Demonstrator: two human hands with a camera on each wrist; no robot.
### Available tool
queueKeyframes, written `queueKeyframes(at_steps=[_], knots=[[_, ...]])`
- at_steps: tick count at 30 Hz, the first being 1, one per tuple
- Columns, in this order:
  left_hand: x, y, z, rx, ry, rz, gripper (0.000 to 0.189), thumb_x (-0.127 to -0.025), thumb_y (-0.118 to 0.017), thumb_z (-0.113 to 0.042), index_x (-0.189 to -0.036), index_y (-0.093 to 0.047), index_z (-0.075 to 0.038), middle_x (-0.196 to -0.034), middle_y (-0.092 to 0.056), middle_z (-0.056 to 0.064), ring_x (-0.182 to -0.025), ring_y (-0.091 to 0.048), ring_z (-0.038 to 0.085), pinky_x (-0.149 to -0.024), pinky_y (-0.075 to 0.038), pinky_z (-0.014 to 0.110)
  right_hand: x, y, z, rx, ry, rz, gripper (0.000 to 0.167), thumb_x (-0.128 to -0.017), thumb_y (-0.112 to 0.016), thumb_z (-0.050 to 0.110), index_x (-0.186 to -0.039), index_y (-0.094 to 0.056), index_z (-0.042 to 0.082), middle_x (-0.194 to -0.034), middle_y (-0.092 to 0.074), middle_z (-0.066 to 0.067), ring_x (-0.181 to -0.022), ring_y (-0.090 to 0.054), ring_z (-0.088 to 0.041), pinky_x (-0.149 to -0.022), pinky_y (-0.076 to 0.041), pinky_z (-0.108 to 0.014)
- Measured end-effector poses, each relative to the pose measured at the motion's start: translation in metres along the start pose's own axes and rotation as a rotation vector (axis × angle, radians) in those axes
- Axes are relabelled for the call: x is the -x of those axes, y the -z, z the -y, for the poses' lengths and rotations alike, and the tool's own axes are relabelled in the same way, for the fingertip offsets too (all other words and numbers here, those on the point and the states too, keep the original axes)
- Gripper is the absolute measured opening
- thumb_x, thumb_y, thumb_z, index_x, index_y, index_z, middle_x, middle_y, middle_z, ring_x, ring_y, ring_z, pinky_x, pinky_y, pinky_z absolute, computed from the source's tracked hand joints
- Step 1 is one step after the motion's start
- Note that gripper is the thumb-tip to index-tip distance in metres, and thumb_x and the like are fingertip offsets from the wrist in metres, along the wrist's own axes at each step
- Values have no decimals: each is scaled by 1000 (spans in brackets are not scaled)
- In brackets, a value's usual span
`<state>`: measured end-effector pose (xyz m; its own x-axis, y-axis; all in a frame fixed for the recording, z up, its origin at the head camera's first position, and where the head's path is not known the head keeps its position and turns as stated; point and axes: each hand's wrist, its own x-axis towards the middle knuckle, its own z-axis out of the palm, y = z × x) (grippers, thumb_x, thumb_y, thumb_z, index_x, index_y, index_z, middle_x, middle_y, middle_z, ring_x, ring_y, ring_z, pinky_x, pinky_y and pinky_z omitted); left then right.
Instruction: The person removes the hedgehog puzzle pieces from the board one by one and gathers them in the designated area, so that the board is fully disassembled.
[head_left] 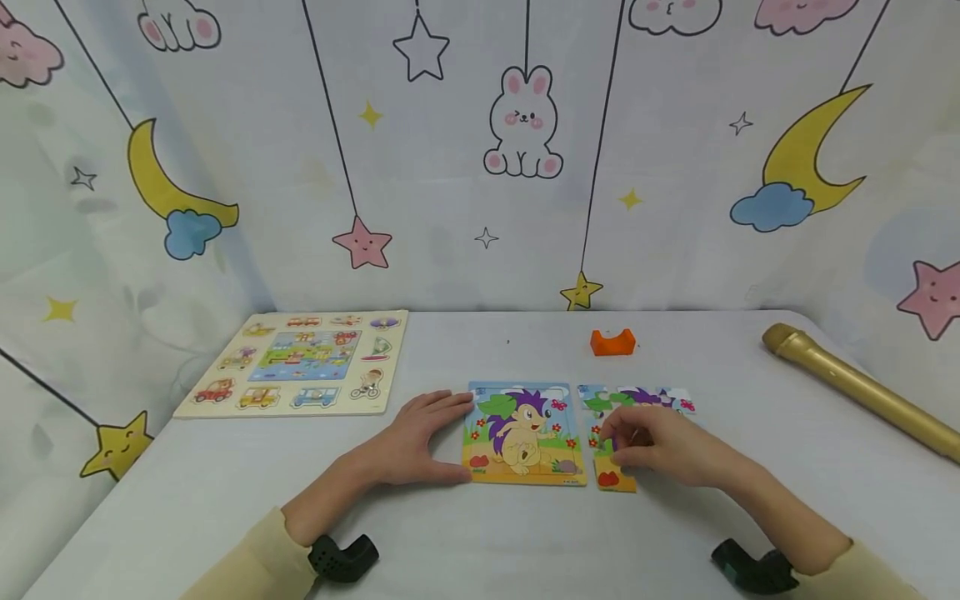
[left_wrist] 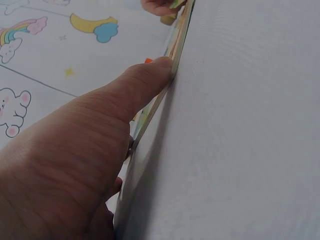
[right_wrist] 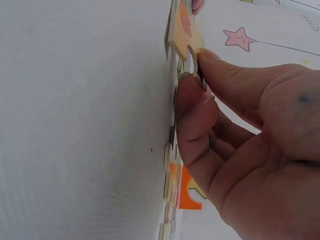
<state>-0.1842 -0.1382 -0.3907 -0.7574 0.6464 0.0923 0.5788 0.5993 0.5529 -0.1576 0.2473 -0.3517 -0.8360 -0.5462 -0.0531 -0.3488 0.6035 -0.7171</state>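
Note:
A square hedgehog picture board (head_left: 523, 433) lies flat on the table. Along its left side, my left hand (head_left: 414, 437) touches the edge with fingers spread, thumb (left_wrist: 162, 65) at the near corner. Just to the board's right, my right hand (head_left: 667, 437) pinches a yellow-orange puzzle piece (right_wrist: 182, 32) with a red shape on it, between thumb and index finger. That piece is tilted up from the table in the right wrist view. Other puzzle pieces (head_left: 675, 398) show the purple spines and a butterfly beyond this hand, which partly hides them.
At the back left lies a cream board (head_left: 202, 407) with vehicle pictures around its rim. An orange notched block (head_left: 612, 342) stands behind the puzzle pieces. A gold microphone-shaped stick (head_left: 862, 387) lies along the right side. Patterned cloth (head_left: 450, 192) hangs behind the table.

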Motion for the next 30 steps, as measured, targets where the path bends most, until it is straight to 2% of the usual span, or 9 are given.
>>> queueKeyframes(at_steps=[9,15,22,30], knots=[[-1,0,1,0,0,5,88,-82,-78,-53,-153,-45,-13,-161,-34,-2,-150,-18,28,-118,-16,56,0,0,1,-49,-9,33,17,-94,-73,14,-108,-66,10,-84,-59,-3,-74,-57,-18,-61,-49,-24],[-1,0,1,-3,-11,1,88,-82,-78,-52,-153,-45,-11,-161,-35,0,-150,-19,30,-118,-16,58,-1,-3,4,44,-25,12,17,-92,-75,15,-107,-67,13,-82,-58,3,-78,-56,-15,-64,-49,-24],[0,1,1,-2,6,7,89,-82,-78,-53,-154,-44,-13,-162,-34,-3,-150,-18,28,-118,-16,57,-1,-6,7,135,1,-12,16,-90,-77,13,-102,-67,13,-79,-57,8,-74,-54,-10,-64,-49,-24],[0,1,0,0,12,11,89,-82,-78,-53,-154,-44,-13,-161,-34,-2,-150,-18,28,-118,-18,58,-1,-10,9,173,-3,-26,20,-87,-80,14,-101,-65,13,-79,-56,9,-74,-53,-10,-63,-49,-24]])
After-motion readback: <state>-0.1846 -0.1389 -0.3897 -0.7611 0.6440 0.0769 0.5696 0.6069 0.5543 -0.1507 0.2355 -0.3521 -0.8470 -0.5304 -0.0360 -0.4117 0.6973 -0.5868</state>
